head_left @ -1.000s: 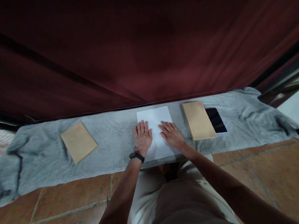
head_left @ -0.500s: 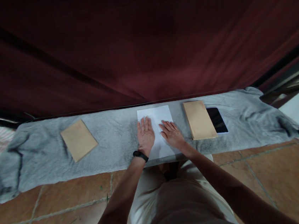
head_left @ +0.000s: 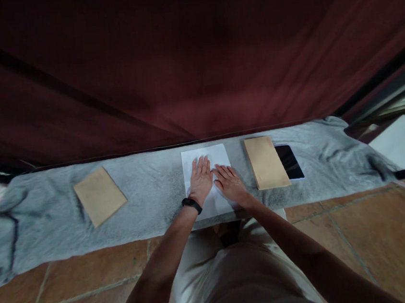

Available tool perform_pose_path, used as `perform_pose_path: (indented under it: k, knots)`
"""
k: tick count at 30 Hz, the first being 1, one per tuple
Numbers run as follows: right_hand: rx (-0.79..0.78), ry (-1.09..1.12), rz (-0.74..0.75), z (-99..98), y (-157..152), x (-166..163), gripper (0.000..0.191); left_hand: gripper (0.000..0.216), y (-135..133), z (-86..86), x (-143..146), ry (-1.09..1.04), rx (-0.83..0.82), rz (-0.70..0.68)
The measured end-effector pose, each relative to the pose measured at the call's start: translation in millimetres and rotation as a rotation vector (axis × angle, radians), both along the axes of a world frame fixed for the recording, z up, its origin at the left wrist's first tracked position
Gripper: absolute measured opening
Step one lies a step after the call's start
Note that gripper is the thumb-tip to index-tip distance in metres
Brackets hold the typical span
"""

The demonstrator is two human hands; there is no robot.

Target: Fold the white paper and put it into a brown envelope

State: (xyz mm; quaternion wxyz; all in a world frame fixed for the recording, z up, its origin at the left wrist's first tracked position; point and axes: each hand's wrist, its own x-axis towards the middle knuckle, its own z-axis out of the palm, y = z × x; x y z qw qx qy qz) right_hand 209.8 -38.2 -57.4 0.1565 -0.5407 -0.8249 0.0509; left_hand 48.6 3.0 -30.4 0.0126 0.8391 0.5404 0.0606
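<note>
A white sheet of paper lies on a narrow surface draped with grey cloth, right in front of my body. My left hand rests flat on the sheet, fingers stretched out, with a black band on its wrist. Beside it, my right hand also lies flat on the paper, its fingers extended and slanting toward the left hand. The fingertips of the two hands are close together; whether they touch I cannot tell. Neither hand grips anything.
Right of the paper lies a stack of brown envelopes, partly over a dark-screened phone or tablet. Another brown envelope lies at the left. A dark red curtain hangs behind. White sheets are at the far right, above a tiled floor.
My left hand has slid right across the paper, closer to my right hand, which has stayed nearly in place. The whole view has shifted slightly.
</note>
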Motion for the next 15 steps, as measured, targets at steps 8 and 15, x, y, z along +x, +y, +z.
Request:
perform_pose_path:
  k: [8,15]
  knots:
    - [0.01,0.0,-0.002,1.0,-0.3,0.0,0.049,0.057,-2.4,4.2,5.3,0.057,-0.018,-0.031]
    - [-0.002,-0.002,-0.01,4.4,-1.0,0.5,0.049,0.056,-6.6,7.3,7.4,0.064,0.011,-0.045]
